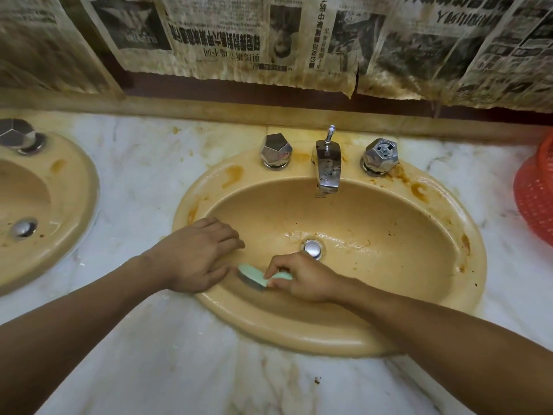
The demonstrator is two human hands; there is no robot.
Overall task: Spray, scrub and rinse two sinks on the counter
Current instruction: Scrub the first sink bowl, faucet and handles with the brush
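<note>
A stained yellow oval sink (389, 223) is set in the marble counter in front of me, with a chrome drain plug (312, 249) at its bottom. My right hand (302, 278) is shut on the handle of a mint-green scrub brush (254, 275), whose bristles press on the near left wall of the basin. My left hand (199, 256) rests flat on the sink's left rim, fingers together and holding nothing. A second yellow sink (68, 187) lies at the far left, partly cut off by the frame edge.
A chrome faucet (327, 163) stands at the back of the sink between two faceted chrome knobs (276, 151) (380, 156). A red plastic basket (535, 193) sits at the right edge. Stained newspaper (269, 40) covers the wall behind. The marble counter (143, 181) separates the sinks.
</note>
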